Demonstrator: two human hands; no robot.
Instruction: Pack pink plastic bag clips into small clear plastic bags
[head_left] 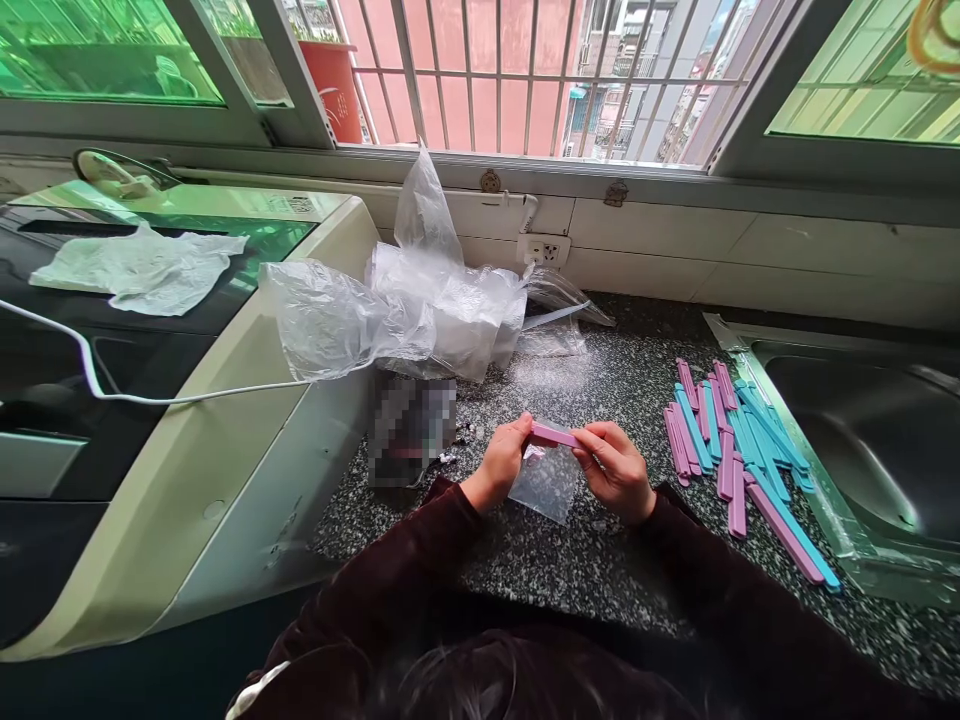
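Observation:
Between my two hands a pink bag sealing clip point(555, 434) lies along the top edge of a small clear plastic bag point(546, 490). My left hand point(501, 460) is closed on the clip's left end. At its right end, my right hand point(613, 470) pinches the clip between thumb and fingers. The bag hangs down below the clip, close over the counter, with something small and pink near its top. To the right of my right hand lies a loose pile of pink and blue sealing clips point(739, 440), of differing lengths.
A metal sink point(840, 530) is at the right. Crumpled clear plastic bags point(450, 310) lie at the back by a wall socket point(544, 251). A large cream-and-black appliance point(300, 450) stands at the left, with a white cable point(202, 398) across it. A blurred dark object point(411, 430) sits left of my hands.

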